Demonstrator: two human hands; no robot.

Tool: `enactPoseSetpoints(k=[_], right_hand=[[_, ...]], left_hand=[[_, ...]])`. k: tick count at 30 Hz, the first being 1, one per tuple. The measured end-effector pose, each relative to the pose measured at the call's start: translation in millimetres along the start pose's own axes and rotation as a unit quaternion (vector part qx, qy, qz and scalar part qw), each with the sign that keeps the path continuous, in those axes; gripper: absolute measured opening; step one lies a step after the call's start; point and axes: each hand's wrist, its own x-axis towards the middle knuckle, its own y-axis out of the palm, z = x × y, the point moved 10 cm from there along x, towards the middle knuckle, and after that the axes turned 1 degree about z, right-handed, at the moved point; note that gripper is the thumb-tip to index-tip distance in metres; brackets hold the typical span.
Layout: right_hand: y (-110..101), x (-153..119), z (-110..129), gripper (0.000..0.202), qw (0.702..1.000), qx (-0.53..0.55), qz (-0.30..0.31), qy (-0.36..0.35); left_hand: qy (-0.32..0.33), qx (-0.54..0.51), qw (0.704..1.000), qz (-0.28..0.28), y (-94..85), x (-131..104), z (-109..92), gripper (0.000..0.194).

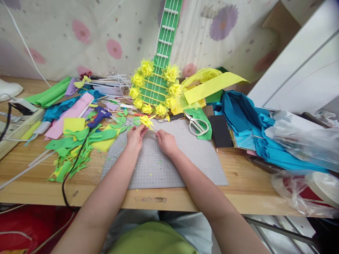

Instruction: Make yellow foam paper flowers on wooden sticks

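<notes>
A yellow paper flower (146, 121) is held over the grey cutting mat (169, 169). My left hand (136, 137) pinches it from below, at its left side. Just to the right, my right hand (166, 141) is closed on the flower's thin stem, which shows only briefly between the hands. Behind them a green paper guitar (155, 86), edged with yellow paper flowers, leans against the wall. Small green paper leaves (123, 120) lie just left of the held flower.
A blue glue gun (98, 116) with a black cord rests among green paper strips (66, 151) on the left. White-handled scissors (198, 126), a black phone (221, 131) and blue crepe paper (243, 113) lie right. A plastic-wrapped container (309, 190) sits near the front edge.
</notes>
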Motion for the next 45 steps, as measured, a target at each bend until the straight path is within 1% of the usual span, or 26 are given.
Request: enactPoseSetpoints(k=[3, 6, 9, 13, 19, 24, 30, 35, 39, 41, 43, 45], right_hand=[[-1, 0, -3, 0.032, 1.000, 0.003, -0.011, 0.003], [-1, 0, -7, 0.032, 1.000, 0.006, -0.019, 0.005], [-1, 0, -9, 0.032, 1.000, 0.008, -0.021, 0.003], [-1, 0, -5, 0.033, 1.000, 0.020, -0.009, -0.006], [0, -1, -6, 0.034, 1.000, 0.014, 0.004, 0.006], [-3, 0, -7, 0.033, 1.000, 0.007, -0.017, 0.002], [-11, -3, -6, 0.030, 0.999, 0.018, -0.032, -0.011], [-16, -5, -4, 0.020, 0.998, 0.032, -0.048, -0.030], [-17, -4, -12, 0.016, 0.998, 0.038, -0.046, -0.036], [-22, -3, -20, 0.015, 0.997, 0.043, -0.059, -0.028], [-30, -2, -31, 0.016, 0.995, 0.051, -0.087, -0.006], [-37, -2, -40, 0.019, 0.992, 0.062, -0.111, 0.017]], left_hand=[[-0.003, 0.000, 1.000, 0.014, 2.2, -1, 2, 0.026], [-0.007, 0.003, 0.999, 0.033, 5.2, -2, 7, 0.031], [-0.002, 0.009, 0.999, 0.032, 4.6, -1, 10, 0.038], [0.019, 0.016, 0.999, 0.026, 3.4, -1, 7, 0.042], [0.025, 0.023, 0.999, 0.027, 5.2, -2, 5, 0.040], [0.025, 0.037, 0.998, 0.033, 6.2, -2, 1, 0.033], [0.034, 0.047, 0.998, 0.036, 6.7, -2, -1, 0.034], [0.047, 0.037, 0.998, 0.020, 2.5, 4, -8, 0.034], [0.064, 0.041, 0.997, -0.005, -7.3, 15, -23, 0.034], [0.084, 0.052, 0.995, -0.009, -11.3, 18, -32, 0.035], [0.097, 0.090, 0.991, 0.005, -10.6, 20, -36, 0.037], [0.090, 0.140, 0.985, 0.041, -4.1, 19, -32, 0.038]])
